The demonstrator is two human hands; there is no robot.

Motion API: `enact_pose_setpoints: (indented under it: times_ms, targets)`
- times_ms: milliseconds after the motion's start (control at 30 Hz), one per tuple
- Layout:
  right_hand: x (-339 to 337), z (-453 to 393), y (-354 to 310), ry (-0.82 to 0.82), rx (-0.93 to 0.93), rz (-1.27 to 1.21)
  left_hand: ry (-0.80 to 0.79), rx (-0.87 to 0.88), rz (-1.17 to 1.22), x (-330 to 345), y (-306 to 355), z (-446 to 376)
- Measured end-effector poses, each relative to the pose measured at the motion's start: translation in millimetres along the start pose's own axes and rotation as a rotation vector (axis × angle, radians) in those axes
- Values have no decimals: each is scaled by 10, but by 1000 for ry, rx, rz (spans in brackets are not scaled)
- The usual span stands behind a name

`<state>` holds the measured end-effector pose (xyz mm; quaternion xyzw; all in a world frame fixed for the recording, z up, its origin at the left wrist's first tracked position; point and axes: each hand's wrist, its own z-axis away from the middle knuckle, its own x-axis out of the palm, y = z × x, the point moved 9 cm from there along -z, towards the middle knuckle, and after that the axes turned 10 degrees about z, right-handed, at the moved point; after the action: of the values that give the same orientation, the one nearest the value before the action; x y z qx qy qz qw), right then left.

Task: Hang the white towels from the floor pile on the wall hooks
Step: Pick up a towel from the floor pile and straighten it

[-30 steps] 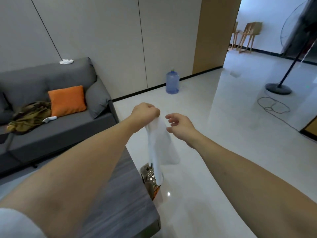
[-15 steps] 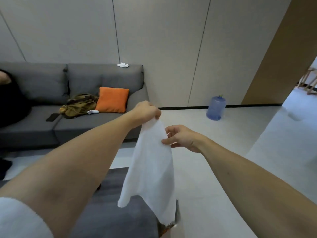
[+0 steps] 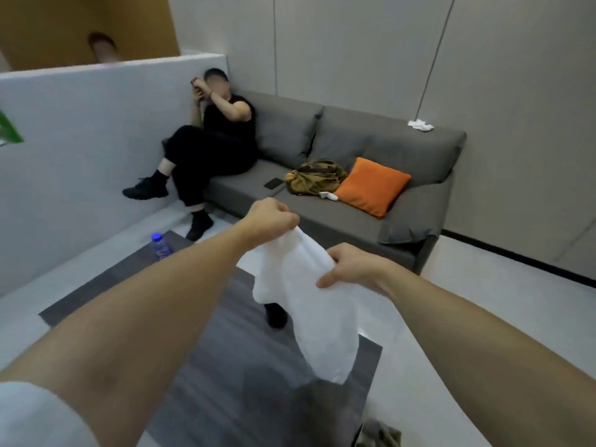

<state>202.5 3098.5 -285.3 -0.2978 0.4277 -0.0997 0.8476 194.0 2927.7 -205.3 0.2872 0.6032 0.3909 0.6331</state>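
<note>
Evidently spreading it for a hook, the left hand (image 3: 274,217) fists one top corner of the white towel (image 3: 309,298); the right hand (image 3: 351,266) pinches its other edge, above the grey table's (image 3: 225,366) far edge.

1. A grey sofa (image 3: 403,217) stands against the wall, with a person in black (image 3: 219,146) seated at its left end.
2. On its seat lie an orange cushion (image 3: 372,186), an olive bag (image 3: 314,177) and a dark phone (image 3: 274,182).
3. A blue-capped bottle (image 3: 160,246) stands on the dark surface (image 3: 225,366).
</note>
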Motion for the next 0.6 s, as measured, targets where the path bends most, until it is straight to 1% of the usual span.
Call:
enact_pose_setpoints:
  times_ms: [33,133,233,333,467,533,567,600]
  targets:
    - [62,-102,-30,-46,-3,122,53,-32,-23,-83,-93,19]
    - [213,-343,-196,-139,-61,377,209,-122,-88,-315,-341,107]
    - [287,-468,-401,-167,-178,589,366,-229,-157,-610,-568,307]
    - [340,-560,-527,-150,-248,713,534,-327,-159,-952,-853,625]
    - [534,-632,-673,-222,-309,840,799,-444,-152,-1353,-1175,1248]
    - [615,-614,-812,-215,-348,843,853,-505,-213,-1472,-1263,1529]
    - [635,-592,-923,-189,-381,818,834,-531,-259,-1490,-1299,1616]
    - [643,-559,-1054,-158,-417,759,780,-552,-300,-1463,-1341,1650]
